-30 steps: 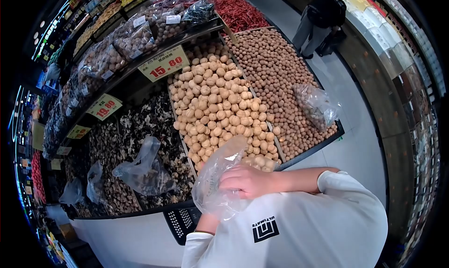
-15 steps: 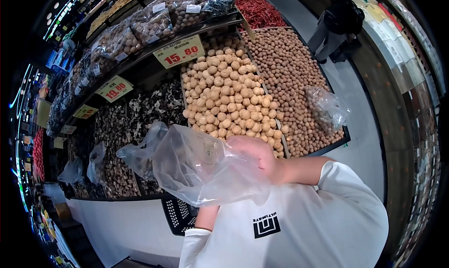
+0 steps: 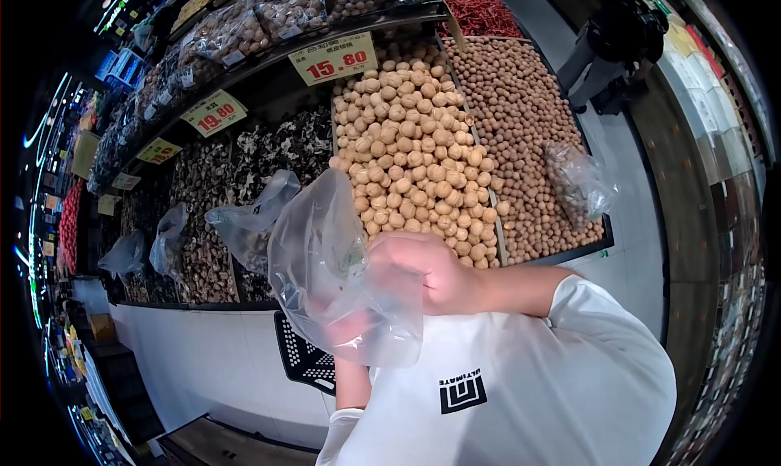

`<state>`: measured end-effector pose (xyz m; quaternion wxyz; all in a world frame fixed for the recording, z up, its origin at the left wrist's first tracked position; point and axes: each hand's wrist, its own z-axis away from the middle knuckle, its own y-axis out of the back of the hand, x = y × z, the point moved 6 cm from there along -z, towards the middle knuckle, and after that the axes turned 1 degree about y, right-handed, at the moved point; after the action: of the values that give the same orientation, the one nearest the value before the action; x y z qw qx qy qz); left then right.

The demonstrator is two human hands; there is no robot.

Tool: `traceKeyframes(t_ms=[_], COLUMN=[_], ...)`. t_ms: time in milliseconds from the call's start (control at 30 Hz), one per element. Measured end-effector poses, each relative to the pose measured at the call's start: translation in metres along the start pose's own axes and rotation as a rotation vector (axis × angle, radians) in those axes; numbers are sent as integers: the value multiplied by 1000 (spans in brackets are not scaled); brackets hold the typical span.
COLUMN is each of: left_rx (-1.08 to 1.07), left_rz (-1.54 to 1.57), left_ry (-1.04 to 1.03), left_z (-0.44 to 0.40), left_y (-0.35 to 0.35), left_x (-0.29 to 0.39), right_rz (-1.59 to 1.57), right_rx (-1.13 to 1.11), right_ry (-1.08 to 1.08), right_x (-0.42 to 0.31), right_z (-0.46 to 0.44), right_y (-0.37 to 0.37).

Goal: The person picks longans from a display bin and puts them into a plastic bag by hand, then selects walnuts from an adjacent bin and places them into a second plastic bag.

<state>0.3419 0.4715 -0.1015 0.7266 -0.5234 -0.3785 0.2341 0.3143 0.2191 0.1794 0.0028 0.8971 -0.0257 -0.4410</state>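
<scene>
A clear plastic bag hangs puffed out in front of my chest. My right hand is closed on its right side, with the fingers curled into the film. Blurred through the plastic, my left hand is behind or inside the lower part of the bag; its fingers cannot be made out. Just beyond my right hand lies a heap of pale walnuts. Something small and greenish shows at the bag near my right fingers, too unclear to name.
Smaller brown nuts fill the bin to the right, with a filled plastic bag on them. Dark dried goods lie left. Price signs line the shelf. A black basket is below; a person stands in the aisle.
The bag has swung more upright, and my right hand has shifted left with it. My left hand now shows through the film. The whole view has tilted slightly.
</scene>
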Motion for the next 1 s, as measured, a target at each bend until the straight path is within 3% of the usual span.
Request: traceKeyframes(t_ms=[133,300,367,667,733,833,867,933,1000], left_rx=[-75,-41,190,286,381,416,335,340,373], left_rz=[69,3,70,-79,-221,-431,-145,-132,-188], left_ry=[10,-170,-207,-282,-333,-410,-276,-264,-275], left_z=[-12,-4,0,7,14,14,26,38,46], left_y=[-84,-65,-32,-11,-20,8,25,23,16], left_x=[-7,-4,-5,13,22,36,31,32,30], right_rz=[-3,-281,-239,-228,-408,-300,-300,-171,-197], right_rx=[-30,69,109,138,43,-102,-103,-227,-290], right_ry=[-80,-360,-410,-335,-442,-368,-364,-253,-331], right_x=[20,65,77,63,68,64,69,68,73], right_z=[11,33,36,33,45,57,63,68,76], right_y=[-15,-30,-28,-31,-59,-85,-91,-105,-112])
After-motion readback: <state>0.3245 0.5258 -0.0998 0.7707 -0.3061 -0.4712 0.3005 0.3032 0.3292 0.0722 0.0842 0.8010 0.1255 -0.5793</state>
